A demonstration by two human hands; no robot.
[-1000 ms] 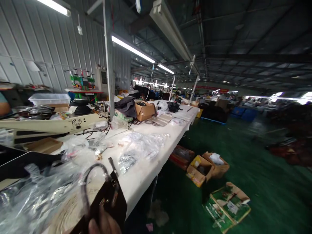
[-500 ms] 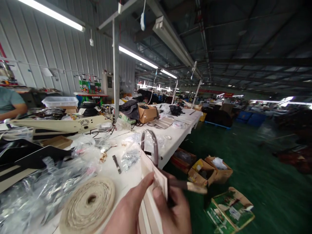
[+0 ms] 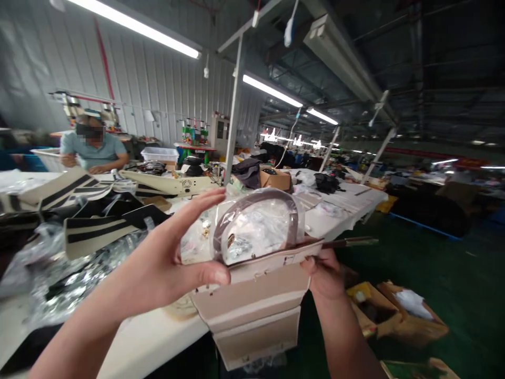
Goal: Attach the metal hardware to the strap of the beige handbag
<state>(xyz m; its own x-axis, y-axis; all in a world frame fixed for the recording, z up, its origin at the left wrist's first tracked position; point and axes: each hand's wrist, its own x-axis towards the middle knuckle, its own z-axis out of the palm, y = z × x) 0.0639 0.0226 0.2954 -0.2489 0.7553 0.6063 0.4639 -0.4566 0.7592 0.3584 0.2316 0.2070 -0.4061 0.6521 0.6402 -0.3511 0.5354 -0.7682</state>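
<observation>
A beige handbag (image 3: 256,289) hangs in front of me, its lower flap pointing down. Its arched brown handle (image 3: 258,197) is wrapped in clear plastic and stands up from the top edge. My right hand (image 3: 325,271) grips the bag's right end, fingers partly hidden. A thin dark stick-like tool (image 3: 351,242) juts out to the right from that hand; its kind is unclear. My left hand (image 3: 169,252) is spread at the bag's left end, thumb along the top edge and fingers apart beside the handle's plastic.
A white worktable (image 3: 150,337) carries clear plastic bags (image 3: 94,273), striped panels (image 3: 94,234) and a roll (image 3: 181,308), mostly hidden by the bag. A co-worker (image 3: 94,150) sits across the table. Cardboard boxes (image 3: 414,310) stand on the green floor at right.
The bag has turned from edge-on to broadside, its handle now fully in view. My left hand has opened and moved left, away from my right. The view has swung left, bringing in the co-worker.
</observation>
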